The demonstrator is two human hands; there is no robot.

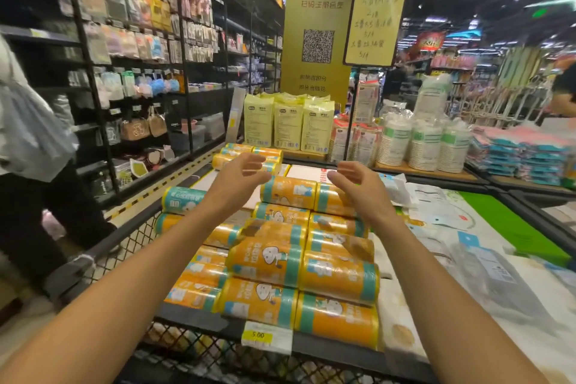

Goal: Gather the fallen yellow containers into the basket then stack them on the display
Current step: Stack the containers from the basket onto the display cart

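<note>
**Stacking: squaring the top row**

Nothing is gripped: left hand (240,178) and right hand (355,184) are held spread with fingers relaxed. The top yellow containers (290,193) lie between and just below the palms, on the display (93,254). The top pair is best squared from both ends at once (wrap looks slippery) and set flush with the row beneath.

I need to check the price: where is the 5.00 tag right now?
In the head view, low and centre: the 5.00 tag hangs on the display's dark front rim, directly below the nearest yellow containers.
</note>
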